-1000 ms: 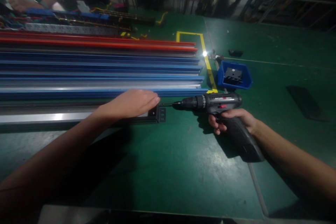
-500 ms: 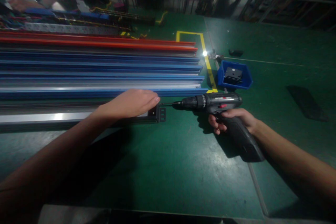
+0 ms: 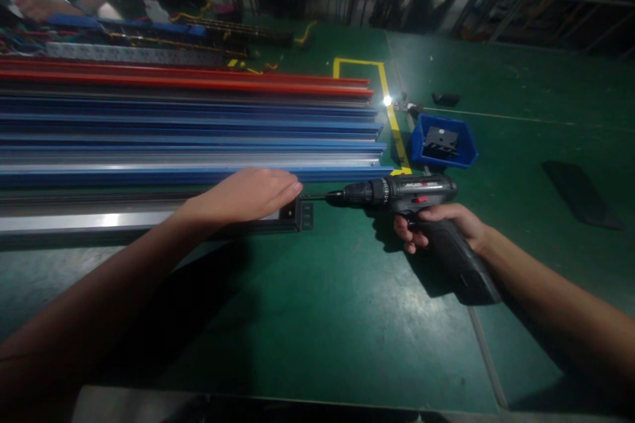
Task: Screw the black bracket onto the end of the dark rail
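Note:
My right hand (image 3: 439, 228) is wrapped round the grip of a black cordless drill (image 3: 421, 192), which lies level and points left. Its long bit (image 3: 315, 197) meets the black end cap (image 3: 300, 215) of a black-and-silver metal profile (image 3: 114, 220). Across the right end of that profile lies my left hand (image 3: 253, 193), closed over it with its fingers together. The fingers' undersides are hidden. A slotted tab (image 3: 308, 216) sticks out from the cap, just below the bit.
Several blue profiles (image 3: 198, 125) and a red one (image 3: 198, 76) lie parallel behind. A blue bin (image 3: 419, 145) with black plates stands beyond the drill. Yellow tape (image 3: 391, 122) marks the green table (image 3: 337, 330). Another person's hand (image 3: 37, 6) is at far left, near wires.
Almost nothing differs. Both hands, the drill and the profile keep their places, with the bit still at the end cap.

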`<state>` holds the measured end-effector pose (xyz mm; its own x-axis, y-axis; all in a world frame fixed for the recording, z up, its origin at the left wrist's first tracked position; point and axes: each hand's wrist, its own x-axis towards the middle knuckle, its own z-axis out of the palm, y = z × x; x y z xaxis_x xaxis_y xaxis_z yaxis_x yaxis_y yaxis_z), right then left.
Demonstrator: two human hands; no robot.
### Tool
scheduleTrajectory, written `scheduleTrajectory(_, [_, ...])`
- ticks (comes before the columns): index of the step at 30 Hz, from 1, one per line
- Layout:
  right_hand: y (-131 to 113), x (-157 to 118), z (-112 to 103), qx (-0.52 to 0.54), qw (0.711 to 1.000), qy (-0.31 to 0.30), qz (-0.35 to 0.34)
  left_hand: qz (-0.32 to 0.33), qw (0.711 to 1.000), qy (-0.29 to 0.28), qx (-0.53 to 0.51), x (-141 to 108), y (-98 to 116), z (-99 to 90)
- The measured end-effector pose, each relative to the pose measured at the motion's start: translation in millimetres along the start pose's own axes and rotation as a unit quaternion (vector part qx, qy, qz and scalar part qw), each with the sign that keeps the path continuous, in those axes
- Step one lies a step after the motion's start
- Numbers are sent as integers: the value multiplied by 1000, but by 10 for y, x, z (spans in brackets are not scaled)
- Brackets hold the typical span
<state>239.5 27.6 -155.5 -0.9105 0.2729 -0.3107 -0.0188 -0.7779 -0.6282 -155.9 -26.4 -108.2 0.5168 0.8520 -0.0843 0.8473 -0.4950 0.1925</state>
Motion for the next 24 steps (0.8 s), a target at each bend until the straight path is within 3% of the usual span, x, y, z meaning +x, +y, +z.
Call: scheduleTrajectory(24, [4, 0, -6, 5, 1000, 1, -3, -5, 1000, -6, 2, -9, 11, -7])
